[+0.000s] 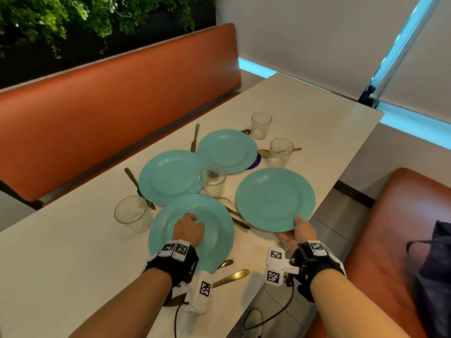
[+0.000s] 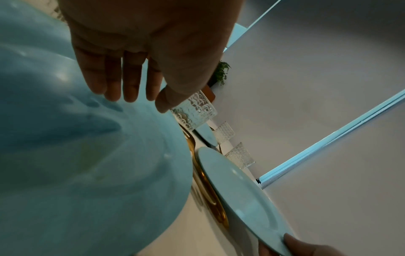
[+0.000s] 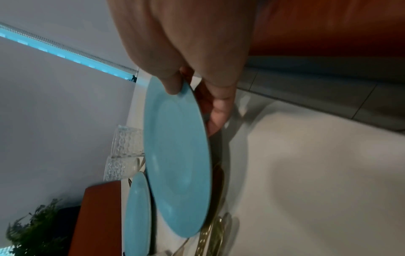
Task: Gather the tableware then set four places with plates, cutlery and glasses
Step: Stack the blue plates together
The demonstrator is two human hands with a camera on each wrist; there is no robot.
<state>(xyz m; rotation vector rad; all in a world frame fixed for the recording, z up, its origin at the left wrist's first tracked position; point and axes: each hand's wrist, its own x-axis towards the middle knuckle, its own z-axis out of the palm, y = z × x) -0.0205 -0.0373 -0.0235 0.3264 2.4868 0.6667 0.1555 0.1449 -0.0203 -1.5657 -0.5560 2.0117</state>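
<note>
Four teal plates lie close together on the white table (image 1: 61, 264). My left hand (image 1: 188, 230) rests on the nearest plate (image 1: 217, 242), fingers (image 2: 129, 83) straight and pointing down at its surface (image 2: 87, 155). My right hand (image 1: 301, 230) pinches the near rim of the right plate (image 1: 274, 198), thumb on top and fingers (image 3: 217, 112) underneath; this plate (image 3: 177, 155) reaches past the table's right edge. Two more plates (image 1: 170, 176) (image 1: 227, 151) lie further back. Several patterned glasses (image 1: 212, 179) (image 1: 133, 213) (image 1: 280, 152) stand among them. Gold cutlery (image 1: 234, 213) lies scattered, partly under plates.
Gold spoons (image 1: 231, 276) and a knife (image 1: 175, 300) lie near my left wrist. An orange bench back (image 1: 122, 106) runs along the far side. Another orange seat (image 1: 390, 240) with a dark bag (image 1: 434, 276) is at the right. A blue coaster (image 1: 256, 163) peeks from under the back plate.
</note>
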